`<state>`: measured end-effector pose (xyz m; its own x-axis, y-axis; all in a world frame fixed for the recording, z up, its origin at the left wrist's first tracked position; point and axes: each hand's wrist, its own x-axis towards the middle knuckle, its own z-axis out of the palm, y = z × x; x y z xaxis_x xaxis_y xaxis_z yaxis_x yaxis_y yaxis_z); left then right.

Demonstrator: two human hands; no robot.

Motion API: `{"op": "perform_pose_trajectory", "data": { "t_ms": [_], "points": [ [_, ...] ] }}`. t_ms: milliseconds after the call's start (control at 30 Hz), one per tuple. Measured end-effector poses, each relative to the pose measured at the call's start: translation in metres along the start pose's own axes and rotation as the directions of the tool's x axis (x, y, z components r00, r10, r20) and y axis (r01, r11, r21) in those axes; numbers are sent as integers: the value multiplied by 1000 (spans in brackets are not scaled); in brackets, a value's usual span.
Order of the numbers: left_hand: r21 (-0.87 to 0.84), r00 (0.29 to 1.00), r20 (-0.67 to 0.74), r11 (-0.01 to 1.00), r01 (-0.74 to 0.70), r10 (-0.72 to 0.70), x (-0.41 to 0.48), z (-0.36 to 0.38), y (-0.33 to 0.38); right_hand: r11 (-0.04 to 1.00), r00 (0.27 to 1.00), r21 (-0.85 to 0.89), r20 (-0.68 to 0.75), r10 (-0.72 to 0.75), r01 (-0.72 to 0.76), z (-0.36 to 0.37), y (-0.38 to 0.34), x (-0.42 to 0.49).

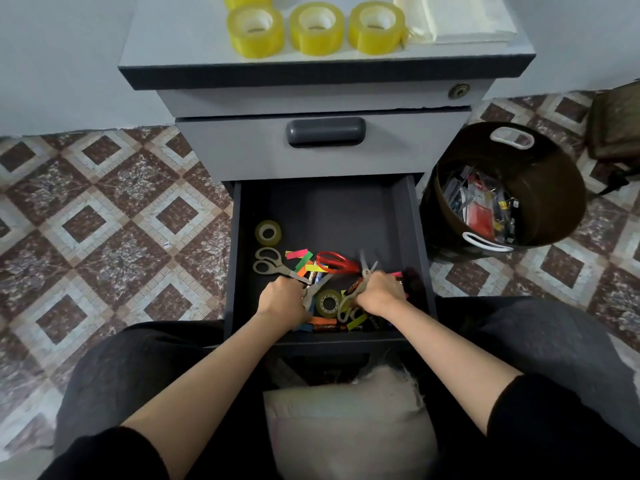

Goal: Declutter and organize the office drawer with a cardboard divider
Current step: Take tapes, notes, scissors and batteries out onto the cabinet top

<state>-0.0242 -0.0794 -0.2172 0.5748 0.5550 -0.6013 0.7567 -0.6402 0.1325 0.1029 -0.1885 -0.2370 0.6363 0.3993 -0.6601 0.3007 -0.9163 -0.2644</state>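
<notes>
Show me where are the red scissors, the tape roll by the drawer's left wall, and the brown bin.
red scissors [346, 265]: head view, on the red handles.
tape roll [270, 242]: head view, on its front wall.
brown bin [549, 188]: head view, on its inner wall.

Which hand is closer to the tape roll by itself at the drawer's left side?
Left. The left hand sits just toward you from the tape roll, by the grey-handled scissors; the right hand is farther, over the drawer's right half.
</notes>
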Motion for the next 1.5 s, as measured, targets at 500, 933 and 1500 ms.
{"op": "perform_pose_trajectory", "data": {
  "t_ms": [500,933,1500],
  "points": [
    [-366,962,-265,930,-42,-61,-87,-69,-8,824,891,340,-144,-431,454,-69,3,-101],
    [-534,873,-487,800,-273,-27,-128,-157,28,586,727,431,-424,-540,686,-165,-32,-145],
    [-393,780,-625,873,-289,-23,-81,-314,79,526,617,354,-609,-498,773,-290,-50,-119]
  ]
}}
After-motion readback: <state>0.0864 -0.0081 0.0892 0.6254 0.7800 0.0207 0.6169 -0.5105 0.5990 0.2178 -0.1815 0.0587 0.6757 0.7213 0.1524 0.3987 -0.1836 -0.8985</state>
